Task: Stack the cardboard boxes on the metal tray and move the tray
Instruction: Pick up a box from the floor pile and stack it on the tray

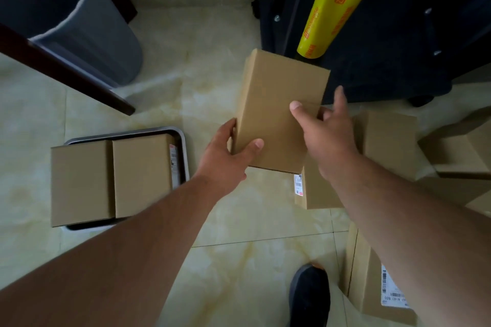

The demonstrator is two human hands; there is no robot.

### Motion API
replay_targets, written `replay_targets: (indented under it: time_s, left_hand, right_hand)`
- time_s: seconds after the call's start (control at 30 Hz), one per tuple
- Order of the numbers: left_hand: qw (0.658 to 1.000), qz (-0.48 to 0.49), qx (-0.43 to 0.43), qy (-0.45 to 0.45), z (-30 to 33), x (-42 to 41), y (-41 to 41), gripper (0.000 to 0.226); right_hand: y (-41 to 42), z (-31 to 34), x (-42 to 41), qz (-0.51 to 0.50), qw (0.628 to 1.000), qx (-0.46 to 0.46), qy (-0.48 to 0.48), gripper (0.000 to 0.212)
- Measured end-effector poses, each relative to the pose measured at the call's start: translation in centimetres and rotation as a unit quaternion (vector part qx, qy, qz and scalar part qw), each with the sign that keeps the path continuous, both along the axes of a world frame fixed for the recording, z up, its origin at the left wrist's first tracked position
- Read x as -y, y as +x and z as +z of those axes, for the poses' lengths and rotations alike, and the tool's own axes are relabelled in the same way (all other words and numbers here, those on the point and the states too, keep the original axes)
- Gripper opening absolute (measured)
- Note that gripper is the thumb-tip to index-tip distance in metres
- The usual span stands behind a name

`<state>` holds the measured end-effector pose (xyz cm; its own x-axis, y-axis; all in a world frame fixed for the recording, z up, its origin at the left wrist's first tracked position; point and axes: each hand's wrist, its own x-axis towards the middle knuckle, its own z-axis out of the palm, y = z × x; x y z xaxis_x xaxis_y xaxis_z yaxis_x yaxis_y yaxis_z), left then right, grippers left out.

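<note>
While gripped at its near end, box up off the floor.
Left hand clamped on the near left corner, thumb on top; right hand half open, thumb pressed on top, fingers spread loose past the right edge. Off to the left, tray on the floor, holding two boxes side by side. More boxes lying at right.
</note>
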<state>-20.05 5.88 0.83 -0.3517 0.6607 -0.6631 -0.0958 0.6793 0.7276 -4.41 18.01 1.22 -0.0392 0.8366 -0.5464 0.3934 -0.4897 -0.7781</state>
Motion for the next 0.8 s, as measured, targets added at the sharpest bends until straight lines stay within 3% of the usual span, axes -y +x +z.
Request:
replay_targets:
  time_s: [0.1,0.13,0.4,0.63,0.8]
  left_hand:
    - [0.998,0.046,0.033,0.002,0.0,0.5,-0.5,0.073]
    - [0.997,0.064,0.043,0.001,0.1,0.7,-0.7,0.071]
    - [0.991,0.118,0.059,-0.014,0.5,2.0,-3.8,0.068]
    - [0.993,0.116,0.028,-0.026,0.9,4.8,-6.5,0.069]
    - [0.991,0.124,0.016,-0.048,1.3,7.5,-8.5,0.071]
  right_hand:
    - [-1.5,0.3,0.7,0.040,0.999,0.019,0.020,0.045]
    - [-1.9,0.4,1.2,0.052,0.998,0.014,0.020,0.041]
    - [-4.6,0.1,5.6,0.136,0.991,0.001,-0.004,0.081]
    - [-7.3,0.7,8.3,0.149,0.989,0.001,-0.012,0.056]
    - [-9.6,1.0,10.5,0.159,0.987,0.003,-0.025,0.050]
